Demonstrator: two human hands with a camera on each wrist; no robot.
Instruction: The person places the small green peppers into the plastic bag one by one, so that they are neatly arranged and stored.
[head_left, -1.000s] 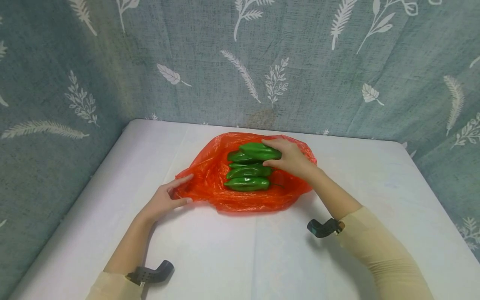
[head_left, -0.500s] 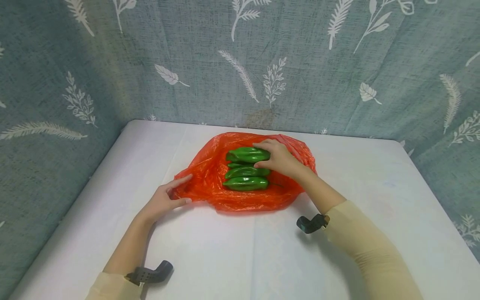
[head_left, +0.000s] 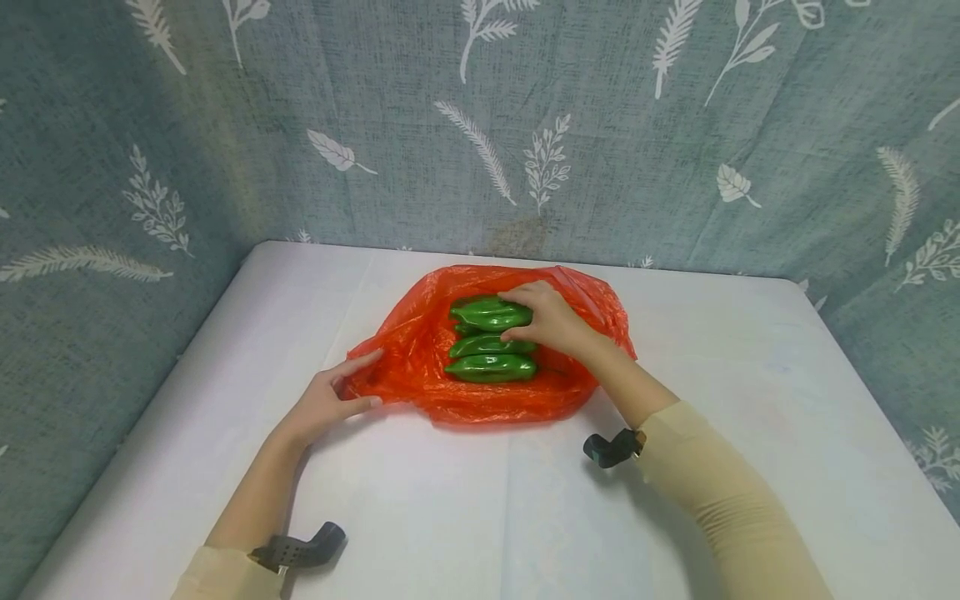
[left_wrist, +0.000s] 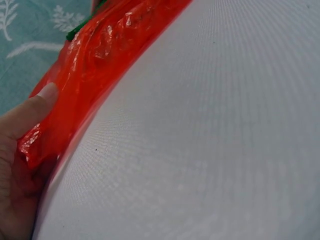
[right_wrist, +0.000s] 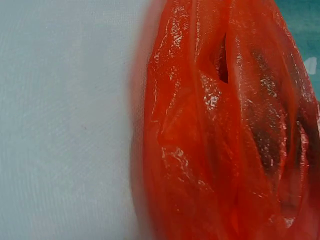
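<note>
Green peppers [head_left: 491, 367] lie in a row on a spread red plastic bag [head_left: 405, 358] in the head view. My right hand [head_left: 555, 318] holds the right end of one green pepper [head_left: 491, 315] between thumb and fingers, over the far part of the row. At the bag's left end, my left hand [head_left: 322, 408] has its thumb and fingers round the edge of the plastic. In the left wrist view a digit [left_wrist: 42, 100] of that hand lies against the bag [left_wrist: 95, 60]. Crumpled bag [right_wrist: 200, 150] hides the right hand's grip in the right wrist view.
A white-covered table [head_left: 450, 517] carries the bag near its back edge. Behind and to the left hangs a grey-green curtain [head_left: 405, 75] with white leaf prints. Each wrist wears a dark camera, one on the left [head_left: 300, 548] and one on the right [head_left: 611, 448].
My right hand has moved left and slightly lower in the head view, bringing its pepper in line with the other peppers. My left hand has stayed at the bag's left end.
</note>
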